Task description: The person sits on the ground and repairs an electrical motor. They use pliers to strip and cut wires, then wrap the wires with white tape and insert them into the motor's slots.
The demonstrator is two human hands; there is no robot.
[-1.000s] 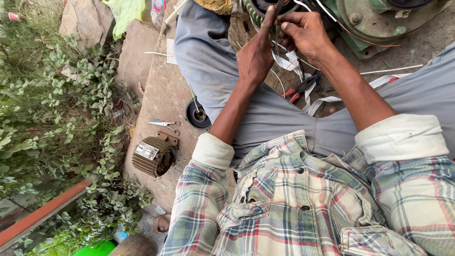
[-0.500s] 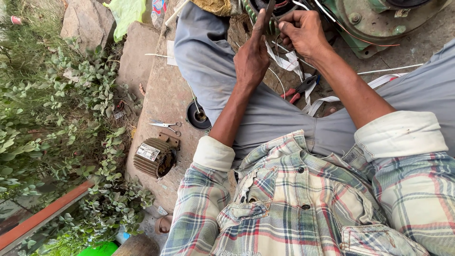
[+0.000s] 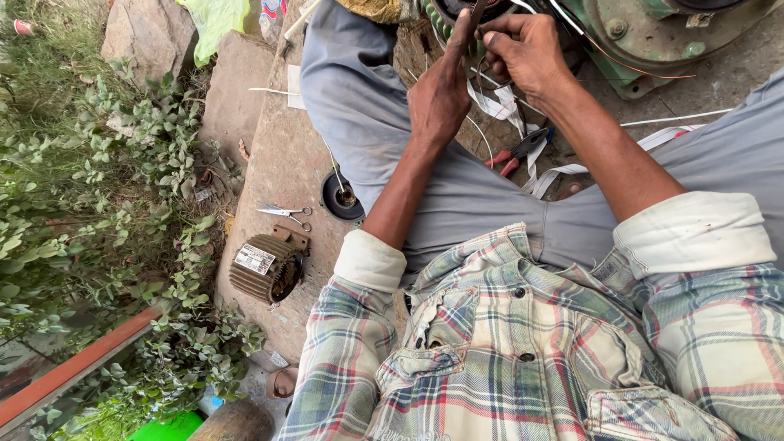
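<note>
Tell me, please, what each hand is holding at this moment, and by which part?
The left hand pinches a thin dark strip along its lower length. The right hand touches its upper end; a firm grip cannot be told.

stone slab (image 3: 278, 175), scissors (image 3: 286, 214), finned motor housing (image 3: 263, 269)

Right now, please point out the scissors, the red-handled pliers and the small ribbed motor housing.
scissors (image 3: 286, 213): head view, on the pivot where the blades meet.
red-handled pliers (image 3: 513, 157): head view, on the joint above the red handles.
small ribbed motor housing (image 3: 260, 269): head view, on its ribbed side.
</note>
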